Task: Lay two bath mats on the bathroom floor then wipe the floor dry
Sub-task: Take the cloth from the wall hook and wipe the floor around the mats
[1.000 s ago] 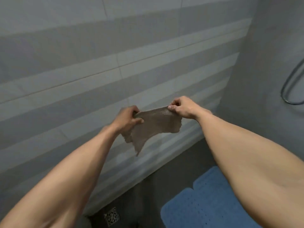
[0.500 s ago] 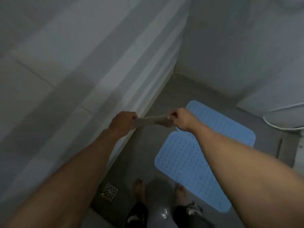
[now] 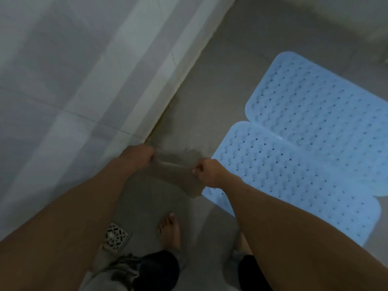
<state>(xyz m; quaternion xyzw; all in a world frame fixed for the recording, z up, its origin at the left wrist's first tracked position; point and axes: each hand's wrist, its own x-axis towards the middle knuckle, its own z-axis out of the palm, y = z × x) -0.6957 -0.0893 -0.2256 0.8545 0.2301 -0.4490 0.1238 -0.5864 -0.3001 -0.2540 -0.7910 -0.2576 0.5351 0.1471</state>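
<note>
- Writing or brand marks: you can read none on the cloth, the mats or the tiles.
- Your left hand (image 3: 138, 154) is closed in a fist on one end of a thin brownish cloth (image 3: 180, 177).
- Your right hand (image 3: 206, 172) pinches the other end with curled fingers, so the cloth stretches between your hands and sags below them, above the floor.
- Two blue mats lie flat on the grey floor (image 3: 210, 91): the near mat (image 3: 294, 181) just beside your right hand, and the far mat (image 3: 319, 97) overlapping its far edge.
- A striped grey and white tiled wall (image 3: 73, 80) runs along your left.
- A square metal drain (image 3: 116, 238) sits near your bare left foot (image 3: 170, 232).
</note>
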